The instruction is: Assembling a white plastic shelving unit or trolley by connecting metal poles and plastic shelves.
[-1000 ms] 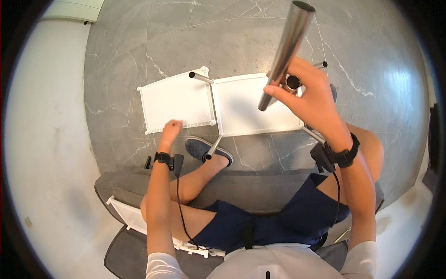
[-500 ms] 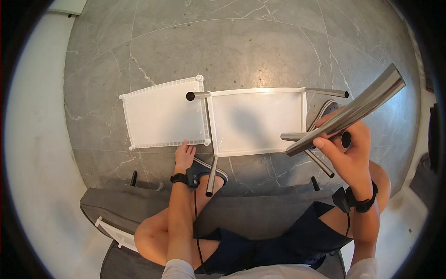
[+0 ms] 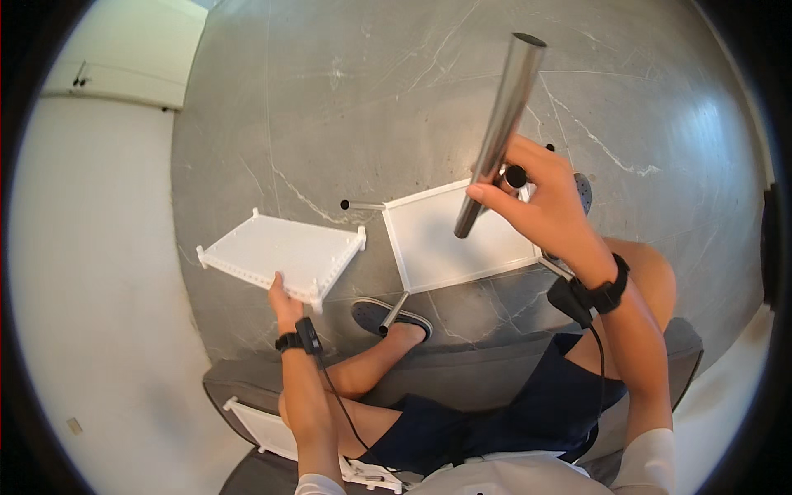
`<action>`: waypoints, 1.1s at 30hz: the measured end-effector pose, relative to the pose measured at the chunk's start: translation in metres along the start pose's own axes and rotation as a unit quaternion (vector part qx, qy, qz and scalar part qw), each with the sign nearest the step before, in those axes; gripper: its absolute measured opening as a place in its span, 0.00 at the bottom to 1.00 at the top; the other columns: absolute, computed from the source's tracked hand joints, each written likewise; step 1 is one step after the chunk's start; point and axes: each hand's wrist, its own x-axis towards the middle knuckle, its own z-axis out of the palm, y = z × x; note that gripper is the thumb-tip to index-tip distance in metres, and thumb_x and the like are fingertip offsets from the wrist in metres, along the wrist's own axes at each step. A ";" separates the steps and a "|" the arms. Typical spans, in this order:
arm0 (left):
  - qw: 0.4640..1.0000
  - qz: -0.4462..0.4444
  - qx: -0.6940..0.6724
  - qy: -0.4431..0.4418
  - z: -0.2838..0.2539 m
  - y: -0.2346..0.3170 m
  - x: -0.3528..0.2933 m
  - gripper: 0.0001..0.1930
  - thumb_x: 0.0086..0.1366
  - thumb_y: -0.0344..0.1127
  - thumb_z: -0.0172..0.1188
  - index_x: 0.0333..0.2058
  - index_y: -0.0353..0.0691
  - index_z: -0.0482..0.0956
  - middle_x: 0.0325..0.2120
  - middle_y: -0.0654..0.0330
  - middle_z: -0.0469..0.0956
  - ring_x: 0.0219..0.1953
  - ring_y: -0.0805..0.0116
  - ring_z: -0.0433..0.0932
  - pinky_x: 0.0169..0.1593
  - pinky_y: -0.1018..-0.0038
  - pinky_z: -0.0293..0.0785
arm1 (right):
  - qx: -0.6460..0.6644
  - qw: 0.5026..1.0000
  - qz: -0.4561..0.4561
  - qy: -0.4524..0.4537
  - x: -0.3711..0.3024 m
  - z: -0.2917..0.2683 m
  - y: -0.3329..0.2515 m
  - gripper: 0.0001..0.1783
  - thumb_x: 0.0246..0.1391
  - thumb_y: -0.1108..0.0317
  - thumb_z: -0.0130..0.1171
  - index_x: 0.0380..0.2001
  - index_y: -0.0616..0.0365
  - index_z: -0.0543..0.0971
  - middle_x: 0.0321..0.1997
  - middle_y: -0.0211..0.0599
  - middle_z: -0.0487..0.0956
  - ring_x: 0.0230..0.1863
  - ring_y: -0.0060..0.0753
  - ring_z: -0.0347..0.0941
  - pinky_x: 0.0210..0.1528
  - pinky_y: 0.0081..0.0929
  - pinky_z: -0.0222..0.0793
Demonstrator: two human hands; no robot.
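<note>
At the left, my left hand (image 3: 287,304) grips the near edge of a white plastic shelf panel (image 3: 280,250), which is tilted and has short corner sockets. Its thumb lies over the rim; its other fingers are hidden underneath. My right hand (image 3: 551,198) is closed around shiny metal tubes: a long tube (image 3: 502,132) points up and away, and another shows its black-capped end (image 3: 516,176) beside the thumb. Below that hand, a second white shelf panel (image 3: 445,243) lies on the floor. Metal legs stick out at its corners, among them a near-left leg (image 3: 395,312); the right side is partly covered.
I sit on a grey cushioned seat (image 3: 470,363). Another white panel (image 3: 268,427) lies on it by my left leg, with small metal pieces near it. My clog (image 3: 371,317) is beside the near-left leg. A white cabinet (image 3: 140,54) stands far left.
My left hand has taken hold of the left panel, now tilted and apart from the other panel. My right hand has moved up and left, turning the tubes more upright. The view has shifted.
</note>
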 end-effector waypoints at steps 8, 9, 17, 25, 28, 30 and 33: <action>0.901 0.316 0.296 0.000 0.111 0.026 -0.191 0.22 0.67 0.25 0.55 0.59 0.29 0.65 0.53 0.50 0.73 0.53 0.58 0.74 0.58 0.65 0.70 | 0.082 0.982 0.053 0.159 -0.036 -0.097 0.003 0.20 0.59 0.54 0.61 0.30 0.64 0.77 0.16 0.24 0.64 0.20 0.16 0.57 0.23 0.23 0.53; 0.899 0.319 0.299 -0.010 0.123 0.025 -0.209 0.22 0.67 0.25 0.55 0.59 0.29 0.65 0.53 0.50 0.73 0.53 0.58 0.74 0.58 0.65 0.70 | 0.082 0.981 0.054 0.170 -0.038 -0.110 0.005 0.20 0.59 0.54 0.61 0.30 0.64 0.77 0.16 0.24 0.64 0.20 0.16 0.57 0.23 0.23 0.53; 0.509 0.515 0.667 -0.174 0.219 -0.032 -0.312 0.28 0.59 0.15 0.51 0.60 0.31 0.67 0.55 0.42 0.74 0.57 0.49 0.75 0.60 0.66 0.68 | 0.135 0.901 0.025 0.411 -0.045 -0.223 0.054 0.25 0.58 0.48 0.61 0.26 0.62 0.75 0.18 0.23 0.65 0.22 0.17 0.57 0.25 0.24 0.53; 0.423 0.486 0.682 -0.346 0.240 -0.106 -0.318 0.33 0.52 0.10 0.49 0.59 0.34 0.68 0.57 0.42 0.73 0.57 0.42 0.74 0.59 0.59 0.73 | 0.192 0.822 0.065 0.533 -0.068 -0.280 0.079 0.22 0.57 0.52 0.60 0.27 0.64 0.76 0.19 0.29 0.73 0.23 0.23 0.65 0.30 0.28 0.64; 0.421 0.465 0.710 -0.320 0.233 -0.108 -0.322 0.31 0.53 0.10 0.50 0.58 0.33 0.68 0.57 0.43 0.73 0.56 0.43 0.76 0.58 0.59 0.73 | 0.167 0.809 0.053 0.561 -0.086 -0.311 0.089 0.21 0.58 0.51 0.60 0.29 0.62 0.76 0.20 0.26 0.71 0.23 0.20 0.64 0.29 0.25 0.61; 0.420 0.479 0.707 -0.307 0.229 -0.109 -0.322 0.31 0.54 0.11 0.50 0.59 0.34 0.68 0.57 0.42 0.73 0.56 0.43 0.76 0.58 0.60 0.74 | 0.143 0.812 0.045 0.565 -0.097 -0.326 0.095 0.20 0.60 0.51 0.59 0.32 0.60 0.77 0.20 0.22 0.68 0.23 0.16 0.61 0.29 0.23 0.59; 0.447 0.482 0.705 -0.265 0.231 -0.110 -0.323 0.31 0.56 0.11 0.50 0.60 0.34 0.67 0.57 0.42 0.73 0.56 0.44 0.76 0.58 0.61 0.73 | 0.145 0.781 0.060 0.605 -0.102 -0.346 0.106 0.20 0.62 0.56 0.58 0.25 0.64 0.73 0.18 0.33 0.70 0.23 0.25 0.64 0.29 0.31 0.63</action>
